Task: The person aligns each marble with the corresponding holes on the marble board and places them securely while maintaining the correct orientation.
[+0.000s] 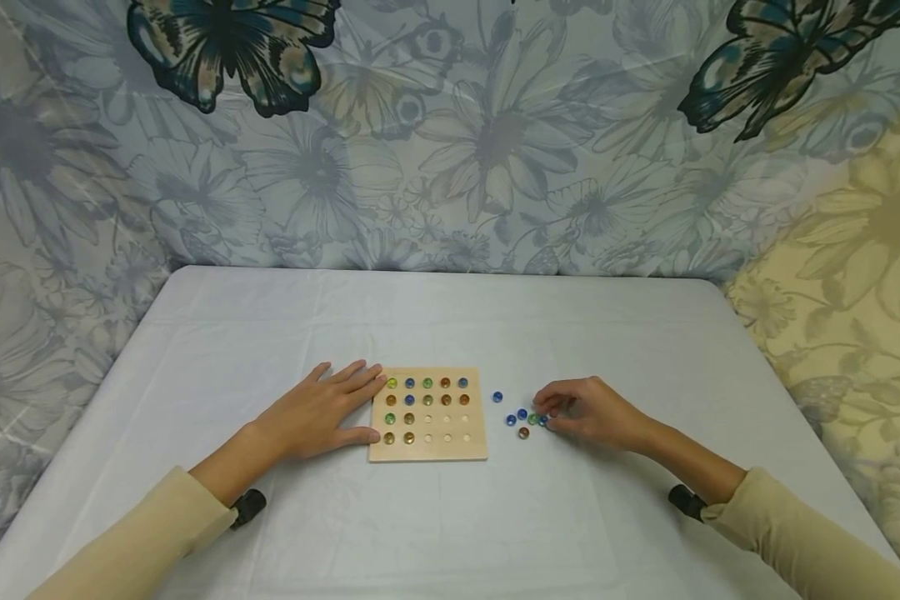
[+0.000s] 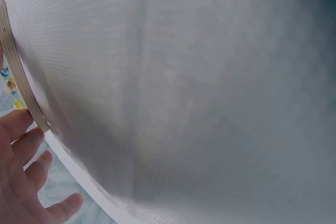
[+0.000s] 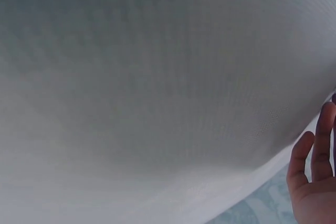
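A square wooden board [image 1: 427, 454] with rows of shallow holes lies flat on the table. Coloured glass marbles fill its two far rows and the left holes of its two near rows. My left hand [image 1: 318, 417] rests spread at the board's left side, its fingers and thumb touching that edge. In the left wrist view, fingers meet the board's side [image 2: 23, 82]. To the right of the board, my right hand [image 1: 596, 412] has bent fingers, with thumb and index finger at a blue marble [image 1: 543, 421]. Only part of this hand shows in the right wrist view.
Several loose marbles lie between the board and my right hand, among them a blue marble [image 1: 497, 397] and a brown marble [image 1: 523, 432]. A white cloth [image 1: 450, 533] covers the table. Behind it hangs a flowered, butterfly-patterned fabric [image 1: 450, 192].
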Demonstrator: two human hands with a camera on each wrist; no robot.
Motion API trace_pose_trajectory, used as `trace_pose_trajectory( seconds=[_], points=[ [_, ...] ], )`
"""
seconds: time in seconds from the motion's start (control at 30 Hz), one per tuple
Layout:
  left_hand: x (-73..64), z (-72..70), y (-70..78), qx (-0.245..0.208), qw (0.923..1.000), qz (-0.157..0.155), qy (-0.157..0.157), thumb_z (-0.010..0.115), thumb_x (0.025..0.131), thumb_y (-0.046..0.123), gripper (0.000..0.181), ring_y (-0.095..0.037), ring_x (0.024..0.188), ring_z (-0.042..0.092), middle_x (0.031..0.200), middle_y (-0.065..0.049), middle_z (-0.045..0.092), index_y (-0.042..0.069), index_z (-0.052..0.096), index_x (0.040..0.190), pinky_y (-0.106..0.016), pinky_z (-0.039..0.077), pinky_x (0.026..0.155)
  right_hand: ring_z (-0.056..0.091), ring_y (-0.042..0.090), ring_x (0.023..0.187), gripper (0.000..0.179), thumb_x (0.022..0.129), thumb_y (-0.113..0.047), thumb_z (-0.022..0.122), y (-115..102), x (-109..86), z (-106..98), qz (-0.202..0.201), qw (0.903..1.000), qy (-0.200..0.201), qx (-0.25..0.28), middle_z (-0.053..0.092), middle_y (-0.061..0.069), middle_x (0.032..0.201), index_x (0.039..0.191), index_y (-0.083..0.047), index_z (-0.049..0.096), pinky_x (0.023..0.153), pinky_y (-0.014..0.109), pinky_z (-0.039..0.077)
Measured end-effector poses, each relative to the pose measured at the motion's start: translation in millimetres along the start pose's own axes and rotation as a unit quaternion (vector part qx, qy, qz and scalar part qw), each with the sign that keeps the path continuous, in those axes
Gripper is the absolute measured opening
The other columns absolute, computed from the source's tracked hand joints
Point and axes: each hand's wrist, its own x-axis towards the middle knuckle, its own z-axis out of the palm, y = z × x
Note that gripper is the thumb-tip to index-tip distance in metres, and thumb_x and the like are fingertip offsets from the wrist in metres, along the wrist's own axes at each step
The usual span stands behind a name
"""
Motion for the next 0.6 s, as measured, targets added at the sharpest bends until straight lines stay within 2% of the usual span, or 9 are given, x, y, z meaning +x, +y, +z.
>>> trace_pose_trajectory(
  seconds=[0.37, 0.6],
  points=[
    [-0.2, 0.1, -0.4, -0.001, 1.0000, 0.000, 0.001, 0.052, 0.094, 0.064, 0.083, -0.030, 0.148, 0.028, 0.161, -0.006, 0.031, 0.013, 0.034, 0.156, -0.064, 0.024, 0.113, 0.066, 0.008, 0.086, 0.030, 0.082, 0.000, 0.079, -10, 11.0, -6, -0.019, 0.9989, 0.019, -0.039, 0.074, -0.005, 0.098, 0.111, -0.005, 0.072, 0.078, 0.033, 0.054],
    [-0.1, 0.6, -0.6, 0.000, 1.0000, 0.000, 0.003, 0.052, 0.094, 0.065, 0.083, -0.030, 0.148, 0.028, 0.161, -0.005, 0.031, 0.013, 0.034, 0.157, -0.063, 0.024, 0.113, 0.065, 0.008, 0.087, 0.028, 0.085, -0.001, 0.077, -20, 22.9, -2, -0.021, 0.9993, 0.016, -0.028, 0.075, -0.003, 0.100, 0.113, -0.004, 0.071, 0.080, 0.035, 0.054]
  ],
)
